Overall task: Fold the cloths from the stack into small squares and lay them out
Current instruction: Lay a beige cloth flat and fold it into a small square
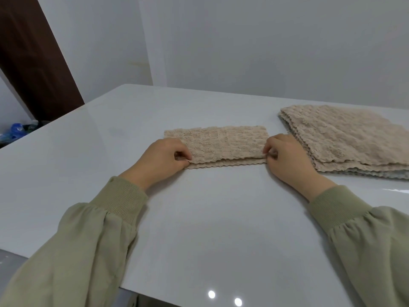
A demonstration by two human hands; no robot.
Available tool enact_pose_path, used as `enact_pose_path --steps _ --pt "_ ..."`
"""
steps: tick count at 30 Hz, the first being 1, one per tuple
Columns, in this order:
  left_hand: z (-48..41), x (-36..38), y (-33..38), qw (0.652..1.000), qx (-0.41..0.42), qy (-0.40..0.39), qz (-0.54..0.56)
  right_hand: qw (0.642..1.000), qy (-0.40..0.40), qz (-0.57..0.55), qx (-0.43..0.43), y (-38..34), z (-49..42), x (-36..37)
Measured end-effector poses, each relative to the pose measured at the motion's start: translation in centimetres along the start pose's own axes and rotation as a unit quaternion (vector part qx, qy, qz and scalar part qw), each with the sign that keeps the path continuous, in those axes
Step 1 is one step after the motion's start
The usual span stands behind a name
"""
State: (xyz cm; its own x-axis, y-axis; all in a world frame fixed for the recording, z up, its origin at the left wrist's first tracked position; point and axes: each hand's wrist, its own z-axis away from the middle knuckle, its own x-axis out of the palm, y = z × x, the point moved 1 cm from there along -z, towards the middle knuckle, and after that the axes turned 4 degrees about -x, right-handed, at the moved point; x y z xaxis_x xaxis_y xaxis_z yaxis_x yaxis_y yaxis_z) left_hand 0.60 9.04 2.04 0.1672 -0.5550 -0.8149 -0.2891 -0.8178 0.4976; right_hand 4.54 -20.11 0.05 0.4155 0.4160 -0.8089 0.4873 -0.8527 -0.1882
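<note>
Cloth (pixel 217 144) mid-counter (pixel 199 229), folded into long strip, lying flat. Top layer's near edge sits just back from lower scalloped edge. Left hand (pixel 162 158) at cloth's 8 o'clock corner, fingers curled, pinching it. Right hand (pixel 287 157) pinches 4 o'clock corner likewise. Stack (pixel 345 138) at cloth's 3 o'clock, near but apart, right hand between them. Wide counter stretch at 6 o'clock between sleeves (pixel 95 229), more from 9 to 11 o'clock, up to counter edge.

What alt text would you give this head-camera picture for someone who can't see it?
A left hand and right hand pinch the near corners of a half-folded beige cloth on a pale table. A stack of unfolded cloths lies to its right.
</note>
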Motion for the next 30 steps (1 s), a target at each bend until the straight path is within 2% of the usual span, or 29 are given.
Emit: enact_pose_path --steps 3,5,8,12,16,18,20,23,27,30 --pt "0.0 -0.3 0.1 0.999 -0.003 0.034 0.012 0.999 0.037 -0.017 -0.005 0.0 -0.2 -0.3" --pt "0.0 -0.2 -0.1 0.999 0.016 0.028 -0.010 0.999 0.050 0.009 -0.005 0.2 -0.1 -0.5" --pt "0.1 -0.1 -0.5 0.999 0.029 -0.021 -0.026 0.998 0.017 0.049 -0.026 0.5 -0.1 -0.4" --pt "0.1 -0.2 -0.5 0.999 0.022 -0.027 -0.001 0.998 0.004 0.051 -0.030 0.6 0.1 -0.1" --pt "0.1 -0.2 -0.4 0.999 0.004 -0.036 0.017 0.997 0.041 0.007 0.069 0.4 0.2 -0.7" --pt "0.0 0.1 0.0 1.000 0.005 -0.003 0.013 0.991 0.068 0.039 0.106 0.6 0.2 -1.1" --pt "-0.2 0.6 0.3 0.999 0.019 0.042 0.004 0.985 0.040 0.101 0.132 1.0 0.2 -1.4" --pt "-0.4 1.3 0.3 0.998 0.051 0.044 -0.009 0.974 -0.042 0.125 0.184 1.2 0.3 -1.5" --pt "-0.2 1.4 0.1 0.997 0.069 0.025 -0.016 0.976 -0.055 0.094 0.187 1.1 0.4 -1.3" --pt "-0.1 1.4 0.1 0.998 0.067 0.010 -0.020 0.981 0.001 0.052 0.186 1.2 0.3 -1.4"
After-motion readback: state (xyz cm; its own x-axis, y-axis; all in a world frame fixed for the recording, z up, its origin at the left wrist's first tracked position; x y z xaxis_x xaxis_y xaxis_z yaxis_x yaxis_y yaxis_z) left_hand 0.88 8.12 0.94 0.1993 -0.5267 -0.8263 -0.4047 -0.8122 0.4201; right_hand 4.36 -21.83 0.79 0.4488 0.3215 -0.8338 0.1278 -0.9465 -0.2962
